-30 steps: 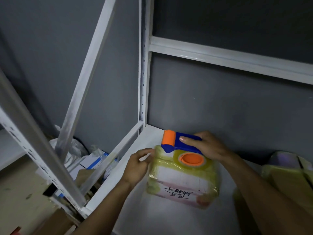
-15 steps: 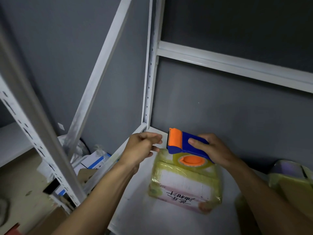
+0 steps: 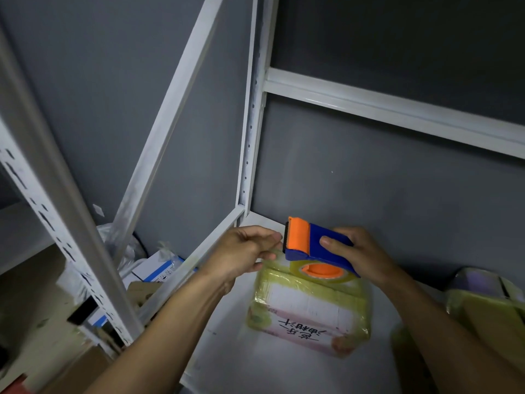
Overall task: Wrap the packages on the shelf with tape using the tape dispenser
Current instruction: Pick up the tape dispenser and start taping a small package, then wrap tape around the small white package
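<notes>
The right hand point(image 3: 359, 253) grips the blue tape dispenser point(image 3: 326, 245) from behind. Its fingers point(image 3: 331, 242) are curled over the blue body and its thumb is hidden. The dispenser's orange roller and toothed edge face left. The roll with its orange hub point(image 3: 321, 271) hangs below, just above the far end of the package point(image 3: 309, 305).

The left hand point(image 3: 247, 251) is just beside the toothed edge, with thumb and fingertips pressed together. They pinch what looks like the loose end of the clear tape point(image 3: 273, 255), though the strip is faint and hard to make out.

The package is wrapped in yellowish film and has a pale label with dark handwriting. It lies flat on the white shelf point(image 3: 227, 351) near the back left corner, close to the grey wall. A second yellowish package point(image 3: 488, 308) sits at the right edge, well apart from the first. Below the shelf on the left, boxes point(image 3: 159, 268) lie on the floor.
</notes>
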Action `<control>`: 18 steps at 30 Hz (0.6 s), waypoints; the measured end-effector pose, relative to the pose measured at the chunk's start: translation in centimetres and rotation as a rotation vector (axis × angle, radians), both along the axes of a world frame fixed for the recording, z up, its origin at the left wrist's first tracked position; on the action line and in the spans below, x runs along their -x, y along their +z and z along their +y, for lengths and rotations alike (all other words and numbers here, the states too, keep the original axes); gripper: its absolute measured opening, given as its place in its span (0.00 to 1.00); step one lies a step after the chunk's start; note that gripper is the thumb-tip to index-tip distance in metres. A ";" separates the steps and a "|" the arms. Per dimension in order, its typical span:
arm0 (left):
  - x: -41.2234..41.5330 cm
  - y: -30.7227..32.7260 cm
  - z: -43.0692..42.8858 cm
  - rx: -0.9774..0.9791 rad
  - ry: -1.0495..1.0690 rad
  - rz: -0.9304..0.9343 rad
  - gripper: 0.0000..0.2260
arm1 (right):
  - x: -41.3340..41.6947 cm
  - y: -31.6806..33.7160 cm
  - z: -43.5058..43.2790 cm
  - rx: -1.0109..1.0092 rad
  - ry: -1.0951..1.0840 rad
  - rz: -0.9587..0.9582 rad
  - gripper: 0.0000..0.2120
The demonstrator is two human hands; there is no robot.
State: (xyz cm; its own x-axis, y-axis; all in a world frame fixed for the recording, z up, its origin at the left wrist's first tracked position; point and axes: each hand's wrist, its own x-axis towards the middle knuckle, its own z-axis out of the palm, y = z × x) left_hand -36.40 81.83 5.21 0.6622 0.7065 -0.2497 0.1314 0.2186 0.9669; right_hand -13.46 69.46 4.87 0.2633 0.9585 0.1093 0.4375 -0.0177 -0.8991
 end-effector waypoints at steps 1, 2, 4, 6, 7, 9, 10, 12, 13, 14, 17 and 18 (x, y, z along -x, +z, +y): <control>0.0 0.0 0.0 -0.015 -0.001 0.009 0.05 | 0.1 0.0 0.0 0.005 -0.003 0.008 0.18; 0.1 0.0 0.1 -0.033 0.003 0.020 0.05 | 0.1 -0.1 0.0 0.012 -0.009 0.009 0.18; 0.1 -0.2 0.3 -0.058 0.020 0.031 0.05 | 0.3 -0.1 0.1 0.023 -0.013 -0.001 0.18; 0.1 -0.3 0.4 -0.085 0.032 0.020 0.04 | 0.4 -0.1 0.0 0.027 -0.023 -0.015 0.21; 0.1 -0.5 0.4 -0.102 0.040 0.012 0.04 | 0.5 -0.1 -0.1 0.032 -0.030 -0.026 0.24; 0.1 -0.7 0.7 -0.146 0.056 0.013 0.04 | 0.6 -0.1 -0.2 0.048 -0.045 -0.069 0.29; 0.1 -0.8 0.8 -0.166 0.056 0.027 0.04 | 0.7 0.0 -0.1 0.057 -0.048 -0.086 0.31; 0.0 -0.9 1.1 -0.186 0.051 0.042 0.04 | 0.9 0.4 0.0 0.084 -0.050 -0.101 0.31; 0.0 -0.9 1.3 -0.190 0.054 0.037 0.04 | 1.0 0.7 0.1 0.094 -0.056 -0.109 0.27; 0.0 -1.0 1.4 -0.194 0.059 0.032 0.04 | 1.1 1.0 0.2 0.101 -0.063 -0.125 0.22; 0.1 -1.0 1.8 -0.201 0.071 0.032 0.05 | 1.3 1.6 0.3 0.108 -0.059 -0.178 0.18; 0.2 -1.0 1.9 -0.198 0.070 0.034 0.05 | 1.5 1.8 0.3 0.117 -0.061 -0.190 0.18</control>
